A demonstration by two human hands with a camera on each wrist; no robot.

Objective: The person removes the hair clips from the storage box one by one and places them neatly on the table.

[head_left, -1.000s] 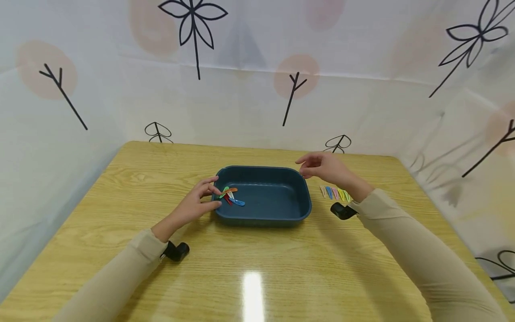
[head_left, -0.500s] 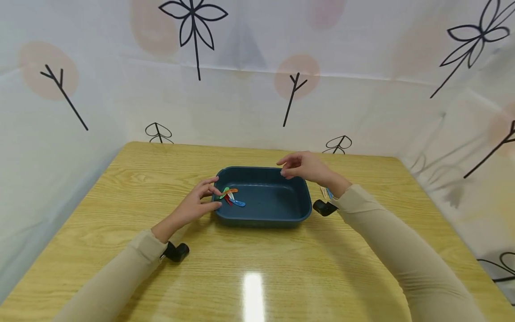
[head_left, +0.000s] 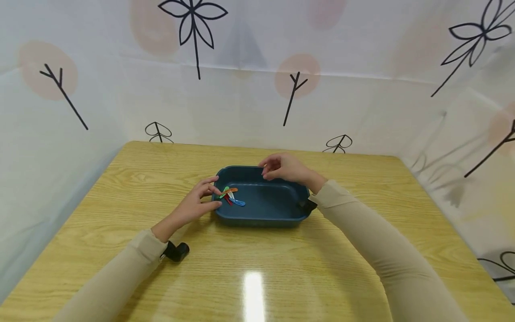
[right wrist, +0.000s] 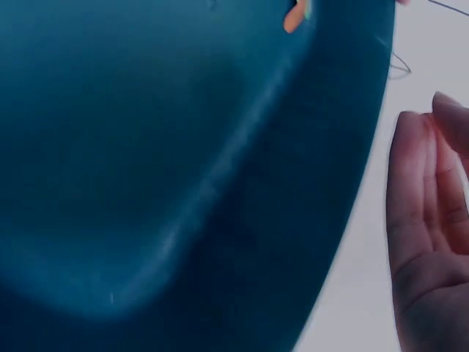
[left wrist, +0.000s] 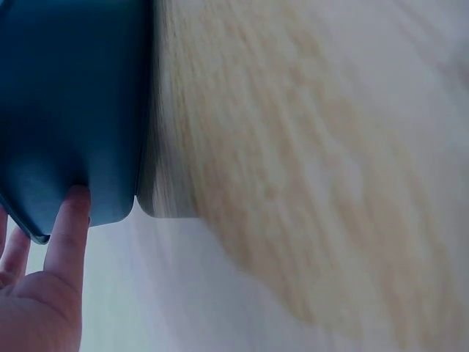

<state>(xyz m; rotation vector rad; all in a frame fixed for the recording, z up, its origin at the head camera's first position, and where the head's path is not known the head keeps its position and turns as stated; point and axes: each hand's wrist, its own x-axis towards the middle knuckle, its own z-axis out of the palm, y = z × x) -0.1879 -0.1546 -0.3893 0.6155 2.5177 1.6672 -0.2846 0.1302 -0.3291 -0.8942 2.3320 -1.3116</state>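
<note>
A dark teal plastic basin (head_left: 261, 222) sits on the table. Inside it, by the left wall, lies a small bunch of snap hair clips (head_left: 237, 202) in blue, orange, green, red and white. My left hand (head_left: 198, 201) rests at the basin's left end, fingers spread along the rim; in the left wrist view a straight digit (left wrist: 68, 235) touches the wall. Over the basin's back right part hovers my right hand (head_left: 289, 167), thumb and fingers slightly bent toward each other. Nothing shows between those fingertips in the right wrist view, where an orange clip (right wrist: 294, 16) lies in the basin.
The wood-grain table (head_left: 201, 273) stands against a pale fabric backdrop (head_left: 241, 103) with drawn flowers and twigs. My right sleeve (head_left: 362, 223) passes over the table at the basin's right side. Black wrist cameras (head_left: 177, 252) stick out below the cuffs.
My right hand has moved left from the basin's right corner to over its back part. The row of clips on the table is now hidden behind the right arm. My left hand has stayed put.
</note>
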